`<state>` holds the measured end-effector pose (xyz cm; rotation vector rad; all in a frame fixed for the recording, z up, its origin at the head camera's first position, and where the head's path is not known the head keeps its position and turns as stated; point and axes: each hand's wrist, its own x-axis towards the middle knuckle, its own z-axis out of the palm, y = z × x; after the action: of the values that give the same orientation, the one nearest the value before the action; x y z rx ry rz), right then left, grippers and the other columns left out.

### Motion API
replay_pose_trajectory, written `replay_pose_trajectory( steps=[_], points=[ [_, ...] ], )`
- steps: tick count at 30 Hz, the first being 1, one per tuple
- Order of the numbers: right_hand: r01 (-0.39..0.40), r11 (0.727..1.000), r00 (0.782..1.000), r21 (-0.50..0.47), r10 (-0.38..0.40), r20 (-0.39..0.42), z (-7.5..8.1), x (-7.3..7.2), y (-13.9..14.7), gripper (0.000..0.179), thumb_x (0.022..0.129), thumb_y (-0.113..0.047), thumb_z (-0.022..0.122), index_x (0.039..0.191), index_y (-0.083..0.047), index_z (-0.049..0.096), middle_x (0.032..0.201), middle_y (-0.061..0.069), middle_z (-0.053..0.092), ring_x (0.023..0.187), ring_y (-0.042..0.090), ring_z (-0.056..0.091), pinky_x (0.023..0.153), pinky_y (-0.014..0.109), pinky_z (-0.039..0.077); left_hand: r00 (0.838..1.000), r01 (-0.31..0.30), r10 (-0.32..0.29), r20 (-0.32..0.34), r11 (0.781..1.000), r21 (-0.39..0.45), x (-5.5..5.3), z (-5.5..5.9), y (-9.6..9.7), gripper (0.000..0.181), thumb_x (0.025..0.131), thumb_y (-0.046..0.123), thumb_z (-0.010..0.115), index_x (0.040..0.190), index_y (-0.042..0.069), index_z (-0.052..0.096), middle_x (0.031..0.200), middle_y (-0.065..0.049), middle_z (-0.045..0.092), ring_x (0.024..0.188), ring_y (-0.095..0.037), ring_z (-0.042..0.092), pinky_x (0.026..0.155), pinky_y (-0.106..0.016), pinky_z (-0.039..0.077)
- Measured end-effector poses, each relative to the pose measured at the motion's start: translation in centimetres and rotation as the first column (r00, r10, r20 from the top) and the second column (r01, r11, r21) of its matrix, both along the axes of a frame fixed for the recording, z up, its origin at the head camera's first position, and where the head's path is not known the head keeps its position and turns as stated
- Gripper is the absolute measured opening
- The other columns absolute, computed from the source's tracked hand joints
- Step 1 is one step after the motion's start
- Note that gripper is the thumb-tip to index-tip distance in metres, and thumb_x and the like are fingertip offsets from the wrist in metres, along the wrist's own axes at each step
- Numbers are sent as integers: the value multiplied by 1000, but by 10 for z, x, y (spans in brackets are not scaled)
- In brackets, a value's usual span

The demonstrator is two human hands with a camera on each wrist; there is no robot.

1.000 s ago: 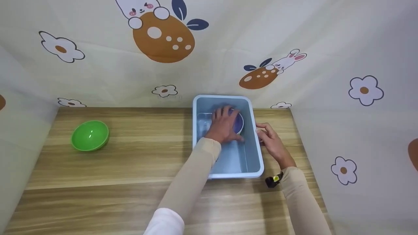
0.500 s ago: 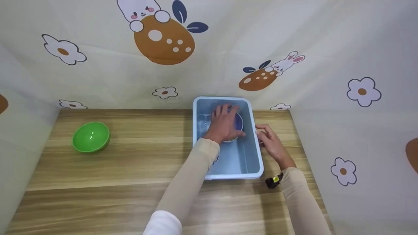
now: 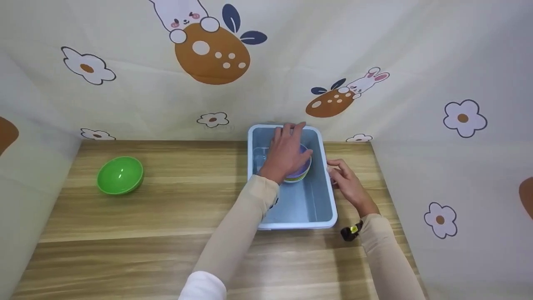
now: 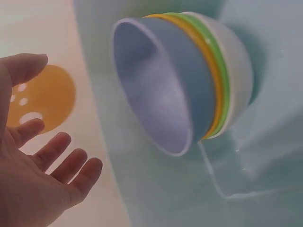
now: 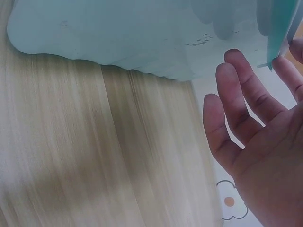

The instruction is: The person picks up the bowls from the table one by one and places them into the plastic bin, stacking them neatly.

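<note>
Inside the light blue plastic bin (image 3: 302, 225) stands a stack of nested bowls (image 4: 180, 80). A blue-purple one is on top, with yellow, green and white rims below it. My left hand (image 3: 285, 156) hovers above the stack, fingers spread and holding nothing; in the left wrist view a gap separates it from the bowls. At the bin's right side my right hand (image 3: 349, 187) pinches the rim with thumb and index finger, the other fingers lying loose along the outer wall. A lone green bowl (image 3: 120, 177) sits upright on the table's left side.
The wooden table (image 3: 175, 212) meets patterned curtains (image 3: 137, 100) at the back and both sides. The bin stands close to the back curtain. A small black wrist camera (image 3: 349, 232) is strapped at my right wrist.
My left hand has lifted off the bowl stack and moved up toward the bin's far end, uncovering more of the bowls. The right hand has stayed at the rim.
</note>
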<state>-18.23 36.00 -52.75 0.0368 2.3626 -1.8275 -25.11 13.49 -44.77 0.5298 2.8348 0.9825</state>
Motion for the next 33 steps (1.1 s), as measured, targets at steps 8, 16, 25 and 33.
replay_pose_trajectory(
  steps=[8, 16, 25, 33],
  points=[
    [-10, 1000, 1000, -4, 10, 21, 0, 0, -1, 36, 108, -20, 50, 139, -1, 47, 92, -6, 73, 75, 9, 73, 73, 30, 61, 998, 12, -10, -65, 999, 35, 6, 25, -17, 75, 95, 41, 67, 159, 24, 31, 153, -6, 42, 136, -24, 42, 116, -44, 44],
    [-22, 999, 999, 35, 21, 30, 1, 0, 1, 39, 107, -23, 51, 140, -1, 46, 93, -2, 71, 73, 11, 71, 71, 31, 61, 991, -19, 29, -129, 997, 80, 8, 45, -49, 71, 95, 37, 67, 157, 23, 35, 152, -6, 45, 134, -25, 44, 113, -41, 47],
    [-33, 997, 999, 67, 31, 34, 6, 0, 4, 40, 107, -22, 52, 144, -7, 45, 92, -3, 70, 77, 16, 71, 73, 33, 61, 980, -53, 73, -183, 992, 111, 17, 40, -81, 68, 95, 32, 68, 155, 20, 38, 147, -7, 48, 130, -26, 46, 111, -40, 47],
    [-37, 994, 999, 103, 33, 39, 9, -2, 5, 41, 107, -25, 52, 145, -11, 46, 94, -2, 69, 77, 14, 71, 76, 34, 61, 961, -113, 136, -240, 988, 106, 16, 37, -116, 64, 96, 30, 66, 154, 17, 41, 144, -9, 50, 128, -27, 47, 113, -43, 46]
  ],
)
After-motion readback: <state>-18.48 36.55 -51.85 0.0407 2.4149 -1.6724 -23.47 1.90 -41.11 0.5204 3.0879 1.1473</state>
